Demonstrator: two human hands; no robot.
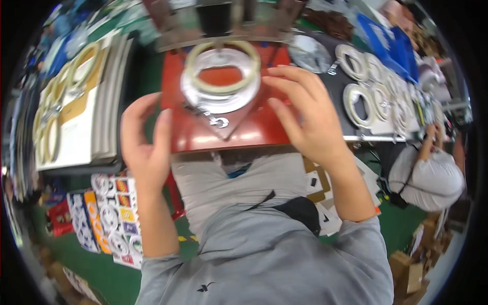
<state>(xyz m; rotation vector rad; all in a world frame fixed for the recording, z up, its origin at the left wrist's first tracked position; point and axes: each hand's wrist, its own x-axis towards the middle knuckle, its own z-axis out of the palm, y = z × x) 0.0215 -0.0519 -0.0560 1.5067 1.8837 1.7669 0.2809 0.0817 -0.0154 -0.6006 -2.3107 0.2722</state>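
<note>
A cream-coloured ring (pixel 249 56) lies over a white ring-shaped piece (pixel 223 104) on a red board (pixel 185 134) in front of me. A small silver clasp (pixel 219 122) sticks out from its near side, above a dark pointed plate (pixel 226 133). My right hand (pixel 310 117) is open just right of the rings, fingers spread and its fingertips close to the cream ring's edge. My left hand (pixel 147 140) hovers by the board's left edge, thumb and fingers apart, holding nothing.
A machine (pixel 218 20) stands directly beyond the rings. To the left is a stack of boards (pixel 104 107) with cream rings on top. On the right, more rings (pixel 358 104) with metal clasps lie on a dark table; a blue tray (pixel 401 53) and another person (pixel 427 175) are beyond.
</note>
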